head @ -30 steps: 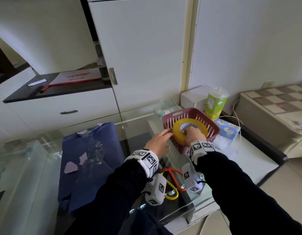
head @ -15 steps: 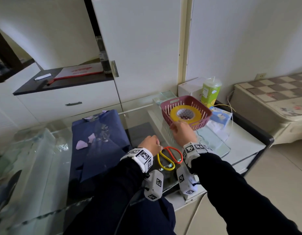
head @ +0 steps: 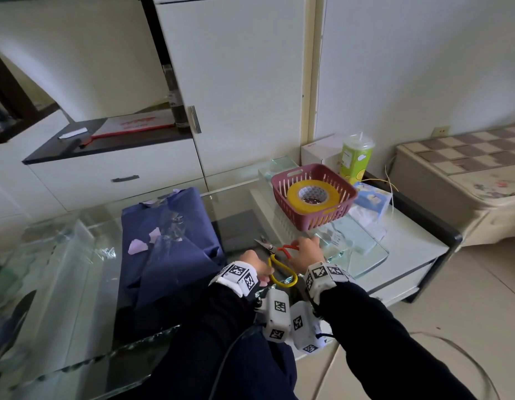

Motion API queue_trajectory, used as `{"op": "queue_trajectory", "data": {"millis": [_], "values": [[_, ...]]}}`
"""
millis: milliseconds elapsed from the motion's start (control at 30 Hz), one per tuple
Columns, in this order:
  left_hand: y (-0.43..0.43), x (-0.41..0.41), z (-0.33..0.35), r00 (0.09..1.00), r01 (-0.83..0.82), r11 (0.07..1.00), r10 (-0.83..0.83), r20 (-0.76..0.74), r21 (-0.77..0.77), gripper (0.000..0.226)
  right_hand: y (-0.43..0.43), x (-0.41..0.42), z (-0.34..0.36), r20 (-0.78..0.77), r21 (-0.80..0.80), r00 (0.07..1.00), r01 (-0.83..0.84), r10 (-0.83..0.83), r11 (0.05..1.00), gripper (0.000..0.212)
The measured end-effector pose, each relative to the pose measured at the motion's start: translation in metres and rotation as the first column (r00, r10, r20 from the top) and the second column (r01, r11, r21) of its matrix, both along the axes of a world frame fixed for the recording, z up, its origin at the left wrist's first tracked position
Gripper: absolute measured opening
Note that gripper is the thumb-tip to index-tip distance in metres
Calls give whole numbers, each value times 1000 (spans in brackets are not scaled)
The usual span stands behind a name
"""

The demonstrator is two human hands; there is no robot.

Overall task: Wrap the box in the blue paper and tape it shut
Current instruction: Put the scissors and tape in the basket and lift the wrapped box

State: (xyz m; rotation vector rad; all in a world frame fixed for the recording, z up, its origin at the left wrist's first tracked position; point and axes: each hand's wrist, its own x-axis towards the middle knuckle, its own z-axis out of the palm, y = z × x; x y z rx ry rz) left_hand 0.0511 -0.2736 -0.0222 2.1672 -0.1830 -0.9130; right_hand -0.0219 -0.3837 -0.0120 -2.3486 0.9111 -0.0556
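Note:
The box wrapped in dark blue paper lies on the glass table, with pale scraps on its top. Scissors with one red and one yellow handle lie just to its right. My right hand curls its fingers on the red handle. My left hand rests with loosely curled fingers on the glass, between the box and the yellow handle. The yellow tape roll lies in the pink basket farther back.
A green drink cup and a white carton stand behind the basket. A blue tissue pack lies to its right. White cabinets rise behind the table, and a patterned bench stands at the right.
My right hand left the tape roll in the basket and came back to the scissors' red handle. My left hand drew back from the basket to the glass beside the scissors.

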Motion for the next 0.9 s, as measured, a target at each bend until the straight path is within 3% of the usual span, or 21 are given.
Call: {"op": "queue_trajectory", "data": {"millis": [67,133,200,300,400,500,567,700,833,900], "values": [[4,-4,12,992,-64,987,46,-120,-148,20,7,-1,13,90,40,996,-32,28,999,33],[5,-11,27,987,-83,978,55,-148,-193,4,20,-2,25,157,67,986,-68,56,995,30],[9,-14,34,997,-55,985,45,-62,-163,15,33,-4,32,194,68,979,-72,58,995,32],[28,-23,29,996,-77,988,73,-42,-134,7,54,-12,33,225,77,973,-80,61,994,31],[57,-34,16,983,-157,983,146,-108,-97,24,74,-28,32,233,147,972,-77,41,986,28],[86,-46,8,988,-155,987,154,-33,-36,8,93,-41,24,267,261,964,-64,-8,963,25],[108,-49,7,988,-157,988,157,2,-7,15,109,-42,22,298,344,954,-73,-35,936,27],[155,-53,12,965,-261,960,260,-26,-103,26,140,-35,24,319,423,948,-148,6,894,27],[198,-49,37,942,-335,898,324,-86,-284,24,166,-15,36,359,463,931,-234,61,855,30],[214,-42,50,947,-315,884,319,-48,-344,18,175,-5,43,388,469,918,-267,76,842,33]]}}
